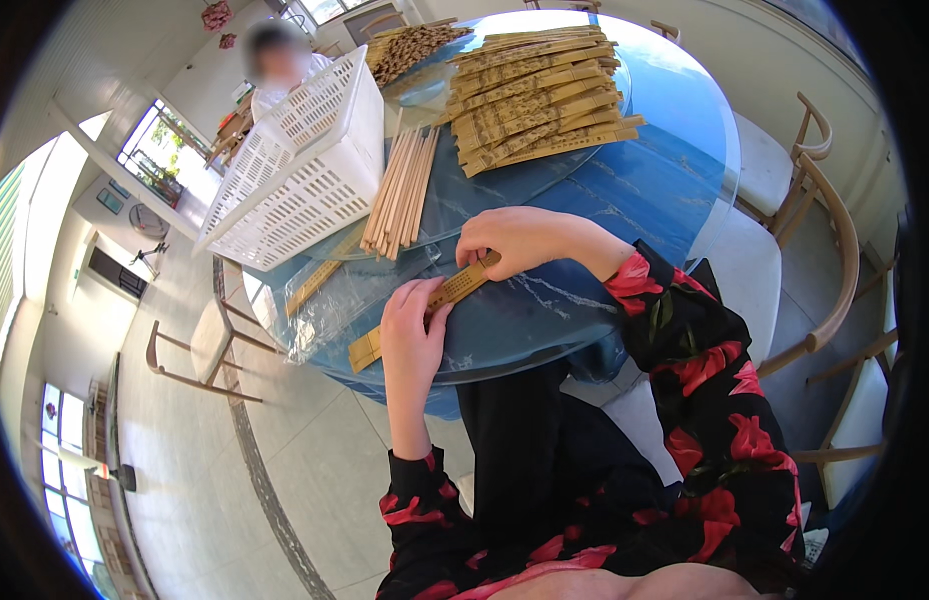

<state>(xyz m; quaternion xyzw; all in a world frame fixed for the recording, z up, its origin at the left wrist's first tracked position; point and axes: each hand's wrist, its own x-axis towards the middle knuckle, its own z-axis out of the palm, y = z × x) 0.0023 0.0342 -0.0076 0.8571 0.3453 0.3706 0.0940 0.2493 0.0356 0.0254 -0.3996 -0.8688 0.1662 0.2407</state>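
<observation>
Far left, an empty wooden chair [200, 350] is standing on the tiled floor, clear of the desk [645, 190]. Next in, a white perforated plastic basket [300, 165] is lying tipped on its side on the blue glass desk, open mouth facing up-left, with another person [275, 65] sitting behind it. Just right of the basket, a bundle of bare wooden chopsticks [400, 195] is lying loose, running toward the near edge, partly over a clear plastic sheet [315, 310]. Left hand [410, 335] is pressing flat on a tan paper chopstick sleeve [425, 305], fingers together and laid over its middle, not pinching; the sleeve is lying diagonally at the desk's near edge, its lower-left end sticking out past the hand. Right hand [515, 240] is gripping the sleeve's upper-right end, grip closed with fingertips pinching it down against the desk. Both forearms are wearing black sleeves with a red flower print. Further back and right, a large stack of printed tan sleeves [535, 95] is sitting fanned out on the desk, well apart from the hands; a second darker pile [415, 45] is lying behind the basket. Far right, two wooden chairs [825, 230] with pale seats are standing beside the desk.
</observation>
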